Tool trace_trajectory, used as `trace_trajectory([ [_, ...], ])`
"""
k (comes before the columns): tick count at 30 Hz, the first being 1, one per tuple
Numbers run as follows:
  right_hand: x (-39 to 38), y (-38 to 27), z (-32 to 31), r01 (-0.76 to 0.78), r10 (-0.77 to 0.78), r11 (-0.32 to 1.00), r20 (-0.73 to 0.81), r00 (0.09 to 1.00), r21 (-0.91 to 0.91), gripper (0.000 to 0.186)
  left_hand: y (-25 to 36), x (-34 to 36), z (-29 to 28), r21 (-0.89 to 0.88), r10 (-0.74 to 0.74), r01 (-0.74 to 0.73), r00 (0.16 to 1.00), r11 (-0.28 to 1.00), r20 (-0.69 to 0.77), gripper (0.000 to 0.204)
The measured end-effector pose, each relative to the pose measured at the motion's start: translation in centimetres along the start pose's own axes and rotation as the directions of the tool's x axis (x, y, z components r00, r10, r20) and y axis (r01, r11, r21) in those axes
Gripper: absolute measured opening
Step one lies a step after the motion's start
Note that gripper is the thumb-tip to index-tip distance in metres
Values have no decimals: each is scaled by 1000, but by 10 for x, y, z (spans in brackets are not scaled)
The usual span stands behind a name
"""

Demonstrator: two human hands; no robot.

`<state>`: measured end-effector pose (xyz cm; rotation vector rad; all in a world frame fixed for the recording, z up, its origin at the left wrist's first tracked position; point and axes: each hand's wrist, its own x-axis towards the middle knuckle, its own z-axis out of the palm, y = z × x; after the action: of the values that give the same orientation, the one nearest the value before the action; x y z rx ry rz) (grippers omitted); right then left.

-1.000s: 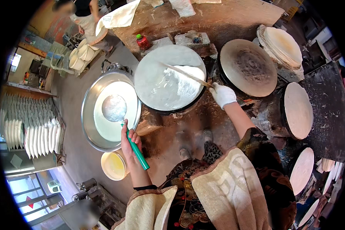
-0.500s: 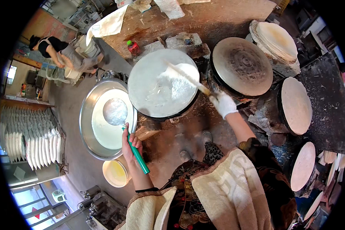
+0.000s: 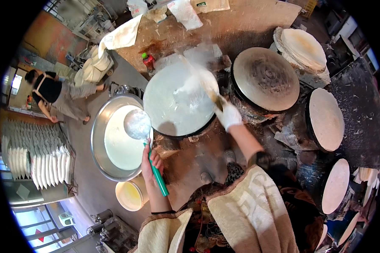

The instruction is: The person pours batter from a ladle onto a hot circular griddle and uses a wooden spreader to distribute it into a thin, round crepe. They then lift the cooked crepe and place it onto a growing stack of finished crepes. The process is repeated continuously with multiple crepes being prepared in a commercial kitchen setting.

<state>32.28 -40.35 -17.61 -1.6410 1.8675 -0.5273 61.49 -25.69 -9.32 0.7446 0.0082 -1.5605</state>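
Note:
My left hand grips the green handle of a metal ladle, whose round head is over the right part of a steel basin of white batter. My right hand, in a white glove, holds a wooden spreading stick across the large round griddle at center. A pale coating covers the griddle, with a white patch near its middle, partly hidden by haze around the blurred stick.
Three round griddles line the right. Stacked flatbreads stand behind them. A bottle is at the back, a yellow bucket below the basin. A co-worker is at left, above racked white bundles.
My right hand has moved left with the stick, now steeper over the griddle. The ladle head has shifted right over the basin. The co-worker has moved down and leftward, and haze is thicker over the griddle.

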Motion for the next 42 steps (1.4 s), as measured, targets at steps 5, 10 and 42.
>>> trace_trajectory([
  [5, -26, -19, 41, -177, 198, 900, -14, 980, 398, 48, -6, 0, -11, 114, -55, 63, 996, 992, -69, 22],
  [10, -15, -43, 22, -407, 163, 719, 433, 887, 564, 45, -28, 13, -13, 54, -196, 198, 979, 979, -48, 20],
  [42, -100, 13, 85, -87, 59, 974, 135, 989, 210, 45, -51, 169, 12, 684, 209, -6, 954, 729, -214, 20],
])
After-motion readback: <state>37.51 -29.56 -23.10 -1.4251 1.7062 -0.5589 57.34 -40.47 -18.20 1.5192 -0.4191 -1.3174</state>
